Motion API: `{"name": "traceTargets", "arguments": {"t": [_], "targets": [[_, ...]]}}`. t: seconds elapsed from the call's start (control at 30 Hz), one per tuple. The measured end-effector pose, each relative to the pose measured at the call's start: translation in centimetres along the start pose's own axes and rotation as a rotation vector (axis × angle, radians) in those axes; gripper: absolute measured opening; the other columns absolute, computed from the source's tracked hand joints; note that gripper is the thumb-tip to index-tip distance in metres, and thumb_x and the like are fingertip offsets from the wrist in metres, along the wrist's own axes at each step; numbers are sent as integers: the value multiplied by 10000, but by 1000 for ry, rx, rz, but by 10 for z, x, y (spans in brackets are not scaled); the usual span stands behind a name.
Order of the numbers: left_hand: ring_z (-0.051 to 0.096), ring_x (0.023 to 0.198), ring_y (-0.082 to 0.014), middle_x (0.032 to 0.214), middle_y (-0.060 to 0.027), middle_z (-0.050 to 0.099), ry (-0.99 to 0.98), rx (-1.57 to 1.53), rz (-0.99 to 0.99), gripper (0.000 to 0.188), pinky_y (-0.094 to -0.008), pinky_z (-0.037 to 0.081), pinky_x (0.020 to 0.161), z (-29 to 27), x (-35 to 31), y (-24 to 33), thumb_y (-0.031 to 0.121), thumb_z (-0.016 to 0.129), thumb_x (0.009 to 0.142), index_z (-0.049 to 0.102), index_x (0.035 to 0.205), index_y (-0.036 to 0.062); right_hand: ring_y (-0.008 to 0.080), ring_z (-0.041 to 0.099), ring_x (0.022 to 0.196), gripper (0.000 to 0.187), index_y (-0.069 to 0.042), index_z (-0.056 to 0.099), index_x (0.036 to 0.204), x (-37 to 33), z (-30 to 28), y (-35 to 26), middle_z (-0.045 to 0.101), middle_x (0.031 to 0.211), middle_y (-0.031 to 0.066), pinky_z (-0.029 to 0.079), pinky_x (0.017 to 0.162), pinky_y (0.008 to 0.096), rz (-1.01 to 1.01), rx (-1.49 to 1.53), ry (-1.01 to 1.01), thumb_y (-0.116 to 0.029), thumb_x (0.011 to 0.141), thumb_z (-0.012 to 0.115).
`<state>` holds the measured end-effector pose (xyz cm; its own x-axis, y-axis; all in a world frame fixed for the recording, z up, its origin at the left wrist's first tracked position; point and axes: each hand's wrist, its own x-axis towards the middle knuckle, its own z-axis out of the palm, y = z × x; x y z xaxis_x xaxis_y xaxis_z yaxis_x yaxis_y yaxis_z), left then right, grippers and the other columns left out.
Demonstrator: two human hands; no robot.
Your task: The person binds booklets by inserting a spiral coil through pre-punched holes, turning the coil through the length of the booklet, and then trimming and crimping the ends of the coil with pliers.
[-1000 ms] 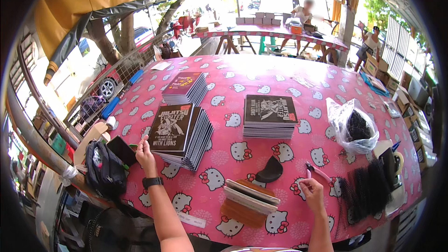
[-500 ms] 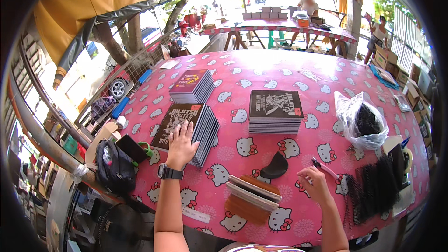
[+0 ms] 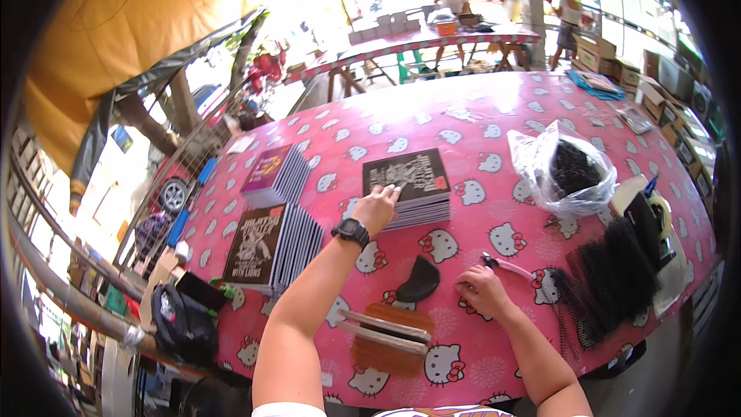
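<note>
My left hand (image 3: 377, 207), with a black watch on its wrist, is at the near left corner of the middle stack of dark-covered notebooks (image 3: 417, 174). Its fingers bend over the top notebook's cover; the thumb is hidden. My right hand (image 3: 482, 293) rests on the table, fingers loosely bent and apart, with nothing visible in them. Just beyond it lie pliers with pink handles (image 3: 511, 266). To its left are a black half-round piece (image 3: 419, 279) and a brown wooden block with two pale strips (image 3: 392, 336). Another dark notebook stack (image 3: 255, 245) stands at left, before a purple-covered stack (image 3: 270, 170).
A pink patterned cloth (image 3: 463, 243) covers the table. Black plastic coils (image 3: 606, 286) lie at right, with more coils in a clear bag (image 3: 567, 174) beyond. A black bag (image 3: 184, 320) sits at the left edge. Two people (image 3: 452, 1) are in the background.
My left hand has moved right, from the left notebook stack to the middle stack. My right hand has lowered to the table beside the pliers. The view has shifted to the right.
</note>
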<state>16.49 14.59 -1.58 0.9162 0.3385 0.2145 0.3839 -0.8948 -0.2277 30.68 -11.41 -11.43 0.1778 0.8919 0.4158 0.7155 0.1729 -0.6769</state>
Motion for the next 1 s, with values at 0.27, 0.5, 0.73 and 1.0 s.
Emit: {"name": "traceTargets", "arguments": {"t": [0.27,0.5,0.73,1.0], "targets": [[630,808,-229,845,-87,641,116,-79,130,240,-321,532,713,-65,-42,51,50,516,794,610,1014,70,225,632,876,328,-39,621,1067,-1,-10,-5,650,1013,122,507,722,354,332,577,-35,-313,901,553],[639,891,-212,951,-68,665,142,-300,316,308,-327,531,763,-134,-128,95,59,608,735,645,1041,68,229,649,825,410,-10,460,1214,1,-55,-72,616,1060,159,542,671,262,507,1563,-68,-218,879,573],[606,980,-205,1048,-71,646,918,-860,-518,315,-321,484,824,-117,-161,75,35,667,783,602,1090,0,116,584,845,341,32,502,1171,-26,-47,-131,620,971,85,467,740,253,115,741,11,39,837,568],[567,815,-85,877,-41,626,635,-1542,-487,127,-223,464,708,-77,-227,65,-90,592,817,545,906,-12,234,649,798,314,17,558,1089,-31,-30,-146,652,942,134,508,715,300,-167,404,-10,93,785,573]]}}
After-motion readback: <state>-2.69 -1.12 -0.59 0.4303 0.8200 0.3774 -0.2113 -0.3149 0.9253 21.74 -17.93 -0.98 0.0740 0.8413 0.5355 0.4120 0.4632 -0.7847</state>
